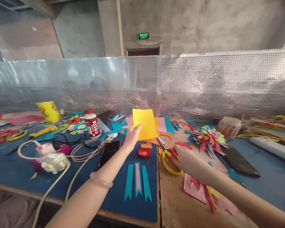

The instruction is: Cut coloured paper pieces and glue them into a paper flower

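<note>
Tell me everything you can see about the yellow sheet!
The yellow sheet is bright, plain and roughly rectangular, and looks like smooth paper or thin card. It is held up above the table, slightly tilted, its broad face toward the camera. The left hand grips its lower left side, with the thumb on the front. The scissors have their blades near its lower right corner; whether they touch it is unclear.

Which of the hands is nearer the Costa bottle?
Left. The left hand, holding yellow paper, is right of the Costa bottle; the right hand, holding the scissors, is farther right.
</note>
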`<action>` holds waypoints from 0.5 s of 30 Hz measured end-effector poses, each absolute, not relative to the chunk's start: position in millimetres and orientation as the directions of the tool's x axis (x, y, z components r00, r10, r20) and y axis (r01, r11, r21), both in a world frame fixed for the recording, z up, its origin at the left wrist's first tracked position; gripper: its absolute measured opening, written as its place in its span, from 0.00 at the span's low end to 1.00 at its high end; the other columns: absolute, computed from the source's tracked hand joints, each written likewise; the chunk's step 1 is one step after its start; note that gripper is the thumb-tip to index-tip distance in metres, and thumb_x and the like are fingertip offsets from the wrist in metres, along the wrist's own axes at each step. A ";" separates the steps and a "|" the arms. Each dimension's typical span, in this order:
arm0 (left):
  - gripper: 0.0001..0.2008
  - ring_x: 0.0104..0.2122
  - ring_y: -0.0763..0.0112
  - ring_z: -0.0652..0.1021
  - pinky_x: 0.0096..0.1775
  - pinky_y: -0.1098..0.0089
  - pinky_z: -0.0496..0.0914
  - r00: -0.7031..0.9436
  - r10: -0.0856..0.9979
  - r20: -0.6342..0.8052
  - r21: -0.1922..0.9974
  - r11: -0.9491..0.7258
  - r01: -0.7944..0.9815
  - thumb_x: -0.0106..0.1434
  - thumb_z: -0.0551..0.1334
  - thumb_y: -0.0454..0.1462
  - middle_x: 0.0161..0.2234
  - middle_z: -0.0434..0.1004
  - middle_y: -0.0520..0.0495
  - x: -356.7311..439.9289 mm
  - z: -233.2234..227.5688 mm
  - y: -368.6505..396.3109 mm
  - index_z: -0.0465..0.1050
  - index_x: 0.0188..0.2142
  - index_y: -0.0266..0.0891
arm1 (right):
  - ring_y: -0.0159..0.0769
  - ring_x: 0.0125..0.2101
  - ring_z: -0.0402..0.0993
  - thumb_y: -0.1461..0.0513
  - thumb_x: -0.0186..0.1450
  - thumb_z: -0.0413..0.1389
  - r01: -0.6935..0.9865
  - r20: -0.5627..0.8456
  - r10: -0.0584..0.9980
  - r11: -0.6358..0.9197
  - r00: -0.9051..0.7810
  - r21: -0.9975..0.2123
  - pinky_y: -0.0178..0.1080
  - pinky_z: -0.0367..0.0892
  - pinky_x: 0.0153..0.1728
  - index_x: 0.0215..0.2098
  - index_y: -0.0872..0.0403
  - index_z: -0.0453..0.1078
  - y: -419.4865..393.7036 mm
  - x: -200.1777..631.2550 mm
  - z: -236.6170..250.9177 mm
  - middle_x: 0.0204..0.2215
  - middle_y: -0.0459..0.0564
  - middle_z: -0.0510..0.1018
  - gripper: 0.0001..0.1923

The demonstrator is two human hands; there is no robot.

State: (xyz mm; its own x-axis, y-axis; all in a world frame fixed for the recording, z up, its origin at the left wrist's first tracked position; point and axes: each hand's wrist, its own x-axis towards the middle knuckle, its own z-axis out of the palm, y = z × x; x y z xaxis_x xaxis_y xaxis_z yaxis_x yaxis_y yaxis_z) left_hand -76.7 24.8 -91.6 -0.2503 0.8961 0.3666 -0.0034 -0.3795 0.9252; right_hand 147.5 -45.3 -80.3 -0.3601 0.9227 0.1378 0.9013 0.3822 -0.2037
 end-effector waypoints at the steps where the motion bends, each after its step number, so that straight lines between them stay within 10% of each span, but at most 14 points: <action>1: 0.14 0.39 0.61 0.76 0.37 0.69 0.69 -0.251 0.896 0.367 0.924 -0.382 -0.012 0.55 0.59 0.43 0.35 0.78 0.43 -76.3 -91.9 24.8 0.74 0.36 0.36 | 0.45 0.30 0.71 0.63 0.59 0.47 0.923 0.118 0.924 0.376 -0.365 -0.087 0.40 0.58 0.27 0.34 0.60 0.66 -38.0 147.3 -86.6 0.29 0.60 0.73 0.10; 10: 0.13 0.34 0.63 0.77 0.31 0.68 0.72 -0.244 0.953 0.182 0.918 -0.254 -0.305 0.55 0.60 0.40 0.35 0.78 0.43 -71.2 -84.2 20.9 0.71 0.39 0.37 | 0.36 0.25 0.72 0.62 0.57 0.52 0.934 -0.028 0.936 0.348 -0.351 -0.086 0.33 0.51 0.19 0.31 0.59 0.68 -26.5 144.6 -80.4 0.27 0.57 0.76 0.07; 15: 0.15 0.35 0.64 0.78 0.36 0.67 0.72 0.210 0.974 -0.083 0.789 0.193 -0.583 0.60 0.56 0.37 0.39 0.76 0.37 -67.6 -76.8 12.1 0.67 0.46 0.32 | 0.29 0.13 0.63 0.51 0.59 0.48 0.892 -0.142 0.930 0.271 -0.340 -0.362 0.31 0.50 0.14 0.31 0.57 0.67 -1.1 159.6 -61.7 0.15 0.48 0.71 0.17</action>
State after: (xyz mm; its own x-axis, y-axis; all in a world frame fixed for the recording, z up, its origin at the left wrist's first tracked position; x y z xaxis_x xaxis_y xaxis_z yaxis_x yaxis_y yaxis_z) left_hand -67.6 12.1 -76.8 0.2104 0.9741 -0.0828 -0.5829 0.1930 0.7893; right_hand 159.6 -1.1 -61.7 -0.3403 0.9296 -0.1418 0.8918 0.2712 -0.3621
